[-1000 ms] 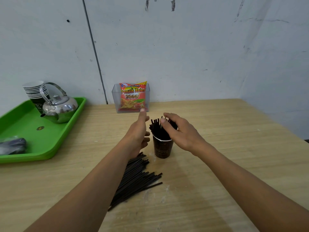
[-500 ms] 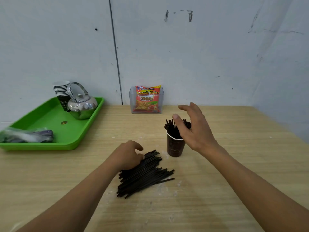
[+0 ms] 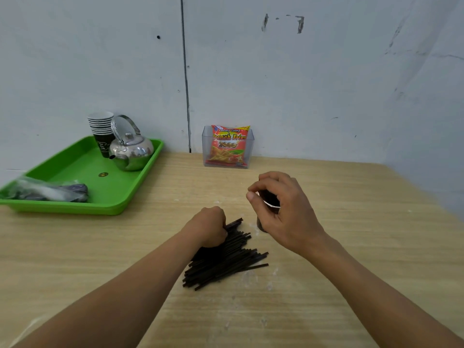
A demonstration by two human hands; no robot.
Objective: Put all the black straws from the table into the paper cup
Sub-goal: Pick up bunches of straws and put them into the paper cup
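Note:
A pile of black straws [image 3: 227, 259] lies on the wooden table [image 3: 351, 247] in front of me. My left hand [image 3: 209, 228] rests on the pile's far end, fingers curled around a few straws whose tips stick out past the knuckles. Just right of it stands the dark paper cup [image 3: 270, 200], holding several black straws. My right hand [image 3: 281, 209] wraps around the cup's rim and side, hiding most of it.
A green tray [image 3: 82, 187] at the left holds a steel kettle [image 3: 130, 151], a stack of paper cups [image 3: 101, 131] and a plastic-wrapped bundle [image 3: 47, 192]. A clear box with a snack bag [image 3: 228, 146] stands against the back wall.
My left hand dropped from beside the cup down onto the straw pile and closed on some straws. My right hand lowered over the cup and curled around it.

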